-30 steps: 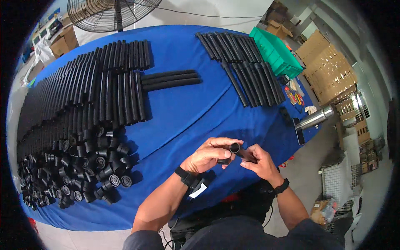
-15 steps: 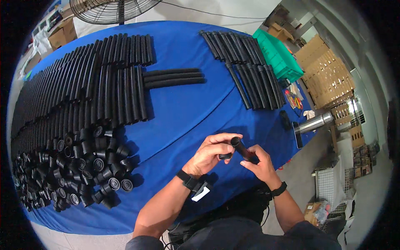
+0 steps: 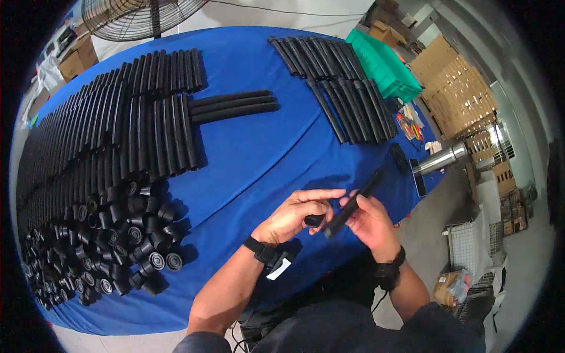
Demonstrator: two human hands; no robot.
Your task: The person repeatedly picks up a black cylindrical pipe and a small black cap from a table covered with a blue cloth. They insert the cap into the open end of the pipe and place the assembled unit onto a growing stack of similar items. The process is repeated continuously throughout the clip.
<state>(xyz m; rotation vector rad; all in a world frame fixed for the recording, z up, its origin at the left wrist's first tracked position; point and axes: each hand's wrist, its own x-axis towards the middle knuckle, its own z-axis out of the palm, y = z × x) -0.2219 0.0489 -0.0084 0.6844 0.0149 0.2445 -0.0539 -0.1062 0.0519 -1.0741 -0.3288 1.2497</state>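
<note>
Black tube (image 3: pixel 344 216), slim, tilted, blurred; right fingers (image 3: pixel 369 207) clamped on it, left fingers (image 3: pixel 312 209) around black cap (image 3: pixel 313 221).

Before me: one counter (image 3: pixel 247 159), blue-clothed, centre. White wall (image 3: pixel 253 14), twelve o'clock. Wire-caged fan (image 3: pixel 155 20), eleven o'clock. Brown carton (image 3: pixel 79 57), ten o'clock. Stacked cardboard (image 3: pixel 453 88), two o'clock. Wire-mesh rack (image 3: pixel 465 247), grey floor (image 3: pixel 421 253), four o'clock.

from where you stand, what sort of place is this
Probably a workshop or small factory: rows of black tubes, a heap of round black pieces and a green plastic bin.
</note>
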